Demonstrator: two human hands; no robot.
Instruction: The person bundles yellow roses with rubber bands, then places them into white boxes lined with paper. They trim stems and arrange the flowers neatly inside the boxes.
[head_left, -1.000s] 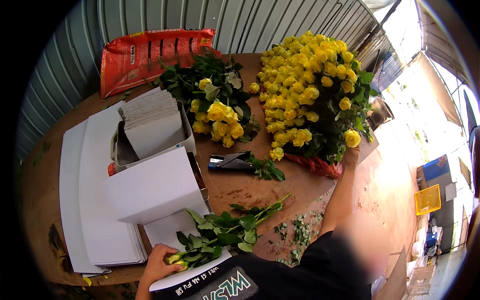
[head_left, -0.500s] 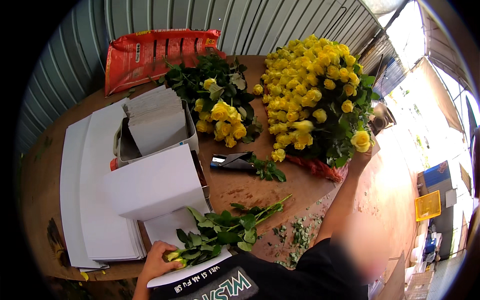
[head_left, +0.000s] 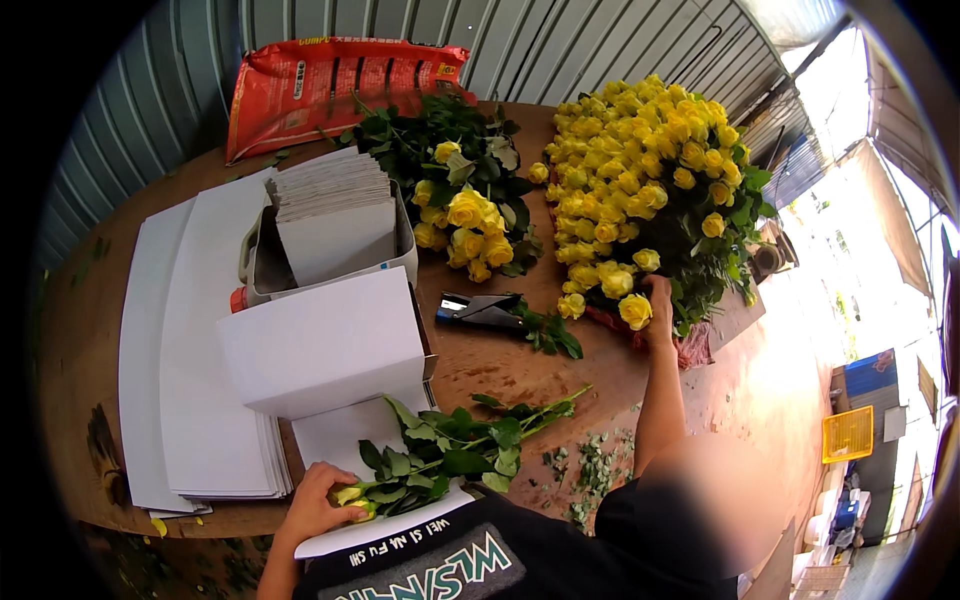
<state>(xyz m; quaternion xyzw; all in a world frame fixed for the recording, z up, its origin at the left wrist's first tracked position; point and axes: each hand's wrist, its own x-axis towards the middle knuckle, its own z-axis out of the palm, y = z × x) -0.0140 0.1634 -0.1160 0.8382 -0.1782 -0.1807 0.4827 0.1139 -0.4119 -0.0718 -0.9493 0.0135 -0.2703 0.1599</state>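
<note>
My left hand [head_left: 322,502] curls over the pale yellow-green heads of a few roses [head_left: 350,495]. Their leafy stems [head_left: 468,448] point away to the right, across a white sheet [head_left: 395,528] in front of me. At the near edge of the big heap of yellow roses [head_left: 610,190], my right hand [head_left: 657,312] is closed just behind the head of one yellow rose [head_left: 635,311]. Its fingertips are partly hidden among flowers and leaves. A smaller bunch of yellow roses [head_left: 470,225] lies left of the heap.
A black and blue tool, perhaps a stapler [head_left: 480,308], lies mid-table beside loose leaves. Stacked white sheets [head_left: 215,370] and a cut-open container [head_left: 262,270] holding cards [head_left: 335,220] stand left. A red bag [head_left: 320,95] leans on the metal wall. Leaf scraps [head_left: 590,475] litter the right.
My right hand has moved left from the heap's right side to its near corner, with a yellow rose at its fingers. My left hand stays on the roses. The view has shifted slightly.
</note>
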